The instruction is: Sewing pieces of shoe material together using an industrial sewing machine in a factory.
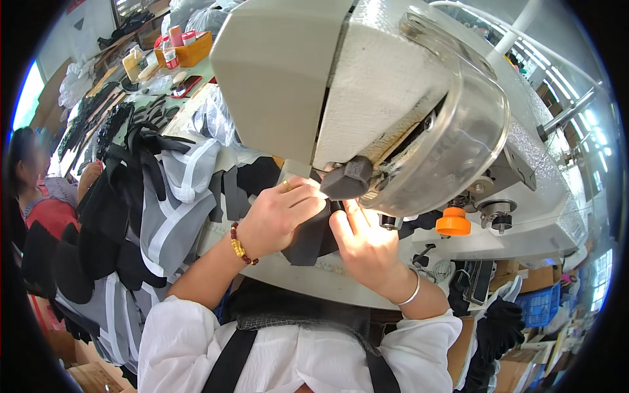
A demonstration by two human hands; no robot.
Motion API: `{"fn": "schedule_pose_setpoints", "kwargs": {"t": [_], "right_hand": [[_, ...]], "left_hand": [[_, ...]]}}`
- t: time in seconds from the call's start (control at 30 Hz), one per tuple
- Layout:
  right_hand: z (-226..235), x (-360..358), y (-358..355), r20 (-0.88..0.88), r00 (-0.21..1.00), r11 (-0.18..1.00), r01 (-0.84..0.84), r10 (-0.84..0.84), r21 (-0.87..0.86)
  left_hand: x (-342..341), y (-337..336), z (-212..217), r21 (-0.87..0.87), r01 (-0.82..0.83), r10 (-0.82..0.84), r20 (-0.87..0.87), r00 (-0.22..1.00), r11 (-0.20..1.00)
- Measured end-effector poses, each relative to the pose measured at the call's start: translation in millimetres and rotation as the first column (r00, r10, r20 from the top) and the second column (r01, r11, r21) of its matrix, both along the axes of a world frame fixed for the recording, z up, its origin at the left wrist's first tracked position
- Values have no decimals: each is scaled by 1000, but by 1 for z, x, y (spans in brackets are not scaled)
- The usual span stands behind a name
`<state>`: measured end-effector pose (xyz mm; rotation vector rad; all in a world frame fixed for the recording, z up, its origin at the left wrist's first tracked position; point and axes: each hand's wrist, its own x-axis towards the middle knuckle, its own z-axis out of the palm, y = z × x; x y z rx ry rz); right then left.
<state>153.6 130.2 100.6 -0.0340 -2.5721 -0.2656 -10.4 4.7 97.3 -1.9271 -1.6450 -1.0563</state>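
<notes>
Under the head of a large pale sewing machine (pixel 386 78), both my hands work on a black and dark grey fabric piece (pixel 305 243). My left hand (pixel 278 215), with a ring and a beaded bracelet, has its fingers bent and closed on the fabric's left side. Close by on the right, my right hand (pixel 364 243), with a silver bangle, grips the other side between thumb and fingers. The machine's dark block (pixel 347 178) hides some fingertips and the needle area. Brightest light falls on the right hand's fingers.
Grey and black fabric parts with white bands (pixel 173 229) hang in a heap at my left. An orange knob (pixel 453 223) juts below the machine's right side. Farther back stands an orange box (pixel 194 51) of bottles. Another person (pixel 46 190) sits at far left; a blue crate (pixel 540 305) is at right.
</notes>
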Motion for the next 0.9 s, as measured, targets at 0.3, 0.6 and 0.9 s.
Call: {"fn": "schedule_pose_setpoints", "kwargs": {"t": [0.3,0.6,0.9], "right_hand": [[5,6,35,-16,992,988,-126,128,92],[9,-8,49,-213,935,959,-277,284,65],[-14,-2,61,-253,907,896,-391,336,-209]], "left_hand": [[20,7,-6,53,-146,148,-23,989,988],[26,13,-23,82,-229,229,7,973,970],[12,12,-43,119,-200,50,732,679,972]]}}
